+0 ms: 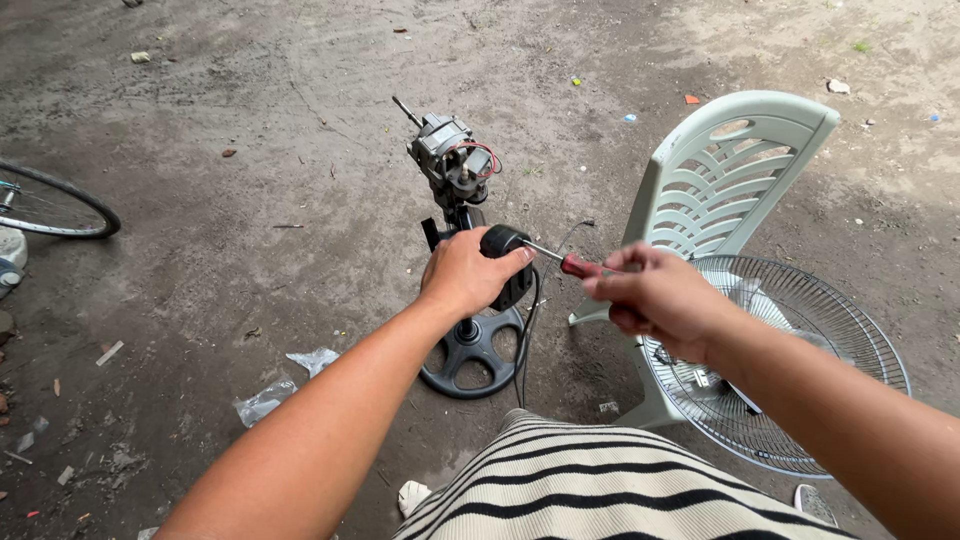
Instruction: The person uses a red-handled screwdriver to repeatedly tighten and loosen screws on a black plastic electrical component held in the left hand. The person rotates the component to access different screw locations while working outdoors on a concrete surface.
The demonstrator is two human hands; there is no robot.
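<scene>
While the left hand [468,272] is wrapped around the black housing [503,262] on the fan stand's pole, fingers curled tight on it, the right hand [655,298] is pinching a red-handled screwdriver [572,263] with its tip poking into the top of that housing. So the stripped-down fan stands upright on the dirt ground, bare motor [452,158] with red wires up top, round black base [473,352] down near the striped knees. A pale green plastic chair [720,180] stands just beside the right hand, with the wire fan grille [800,330] leaning on its seat. Bicycle wheel [55,205] sits way off at the left edge, and some crumpled clear plastic [268,400] lies near the base.
</scene>
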